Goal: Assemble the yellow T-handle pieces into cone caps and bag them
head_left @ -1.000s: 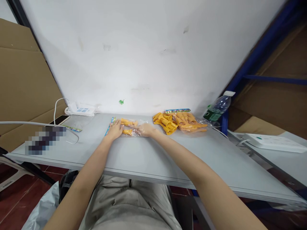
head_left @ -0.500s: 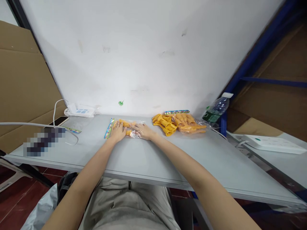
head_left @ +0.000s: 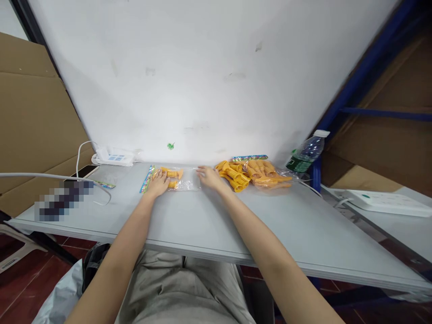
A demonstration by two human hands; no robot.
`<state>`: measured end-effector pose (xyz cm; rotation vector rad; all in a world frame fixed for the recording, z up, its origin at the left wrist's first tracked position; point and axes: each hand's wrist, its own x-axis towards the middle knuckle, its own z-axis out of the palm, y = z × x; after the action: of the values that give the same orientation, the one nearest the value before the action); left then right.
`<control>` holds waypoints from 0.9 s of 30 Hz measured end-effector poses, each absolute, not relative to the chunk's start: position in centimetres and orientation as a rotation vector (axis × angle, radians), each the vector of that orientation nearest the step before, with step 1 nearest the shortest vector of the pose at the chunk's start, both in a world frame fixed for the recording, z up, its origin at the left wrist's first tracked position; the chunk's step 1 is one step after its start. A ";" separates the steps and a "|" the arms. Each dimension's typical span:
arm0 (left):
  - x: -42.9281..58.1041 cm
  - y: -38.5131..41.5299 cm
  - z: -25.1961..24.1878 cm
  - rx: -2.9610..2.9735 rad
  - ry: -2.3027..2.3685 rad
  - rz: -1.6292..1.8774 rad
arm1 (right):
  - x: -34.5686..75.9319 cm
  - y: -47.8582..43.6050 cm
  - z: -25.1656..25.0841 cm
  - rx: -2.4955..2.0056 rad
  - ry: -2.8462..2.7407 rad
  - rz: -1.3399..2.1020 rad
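Note:
A clear plastic bag (head_left: 189,182) with a colourful header strip (head_left: 146,181) lies flat on the table. Inside its left part are yellow plastic pieces (head_left: 173,174) with hollow, flared ends. My left hand (head_left: 158,183) rests on that part, fingers spread over the pieces. At the bag's right end is my right hand (head_left: 209,177), its fingers stretched out to the left, by the bag's edge; whether they touch the film is unclear. Just right of it lies a heap of loose yellow pieces (head_left: 234,175), against another clear bag (head_left: 270,182) filled with similar pieces.
A tilted water bottle (head_left: 306,153) stands at the right by a blue frame (head_left: 337,108). On the left of the grey table (head_left: 202,225) are a white power strip (head_left: 114,157), a phone (head_left: 84,172) and a white cable (head_left: 40,174). Cardboard (head_left: 30,112) borders the left side.
The bag and my left hand have shifted slightly left. My right hand has moved off the bag's middle to its right end, so the bag's right part now shows.

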<state>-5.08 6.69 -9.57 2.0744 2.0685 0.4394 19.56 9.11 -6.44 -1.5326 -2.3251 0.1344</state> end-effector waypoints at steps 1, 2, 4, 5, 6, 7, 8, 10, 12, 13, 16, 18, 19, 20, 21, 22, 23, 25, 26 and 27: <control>-5.2 6.7 -9.6 2.073 2.071 0.439 | 20.2 9.1 -6.1 -1.602 -2.177 0.081; -5.3 6.7 -9.6 2.073 2.071 0.441 | 21.0 9.0 -5.8 -1.664 -2.033 0.015; -5.4 6.7 -9.5 2.076 2.069 0.442 | 22.6 8.7 -5.5 -1.788 -1.793 -0.104; -5.3 6.6 -9.5 2.079 2.068 0.439 | 23.4 8.5 -5.6 -1.845 -1.715 -0.146; -5.3 6.5 -9.3 2.080 2.067 0.434 | 24.2 8.3 -5.7 -1.904 -1.657 -0.171; -5.2 6.3 -9.2 2.082 2.066 0.428 | 24.8 8.1 -5.8 -1.961 -1.624 -0.177; -5.1 6.2 -9.1 2.081 2.065 0.420 | 25.3 8.0 -6.1 -2.017 -1.606 -0.171; -4.9 5.9 -8.8 2.076 2.063 0.409 | 26.0 7.9 -6.6 -2.096 -1.607 -0.145; -4.8 5.7 -8.6 2.067 2.060 0.415 | 26.3 8.0 -7.0 -2.125 -1.623 -0.127; -4.8 5.7 -8.6 2.062 2.059 0.423 | 26.3 8.1 -7.2 -2.124 -1.630 -0.123; -4.8 5.6 -8.6 2.063 2.061 0.443 | 26.4 8.4 -7.6 -2.107 -1.618 -0.110; -4.7 5.6 -8.6 2.070 2.067 0.425 | 26.4 8.8 -7.9 -2.066 -1.605 -0.092; -4.8 5.6 -8.7 2.073 2.071 0.410 | 26.4 9.0 -8.1 -2.031 -1.592 -0.078; -4.8 5.6 -8.7 2.075 2.077 0.396 | 26.5 9.2 -8.3 -1.984 -1.572 -0.060; -4.8 5.6 -8.7 2.076 2.082 0.384 | 26.5 9.5 -8.5 -1.924 -1.546 -0.037; -4.8 5.7 -8.8 2.077 2.085 0.376 | 26.6 9.8 -8.7 -1.851 -1.512 -0.010; -4.8 5.7 -8.8 2.080 2.085 0.373 | 26.6 10.1 -8.9 -1.767 -1.473 0.019; -4.8 5.7 -8.9 2.087 2.080 0.381 | 26.8 10.7 -9.2 -1.600 -1.375 0.084; -4.8 5.7 -8.9 2.089 2.076 0.388 | 26.9 11.0 -9.3 -1.534 -1.313 0.119; -4.8 5.7 -8.9 2.089 2.073 0.394 | 26.9 11.2 -9.3 -1.481 -1.244 0.150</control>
<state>-4.83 5.66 -8.91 2.0894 2.0726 0.3944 26.94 11.20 -9.31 -1.4815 -1.2444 0.1497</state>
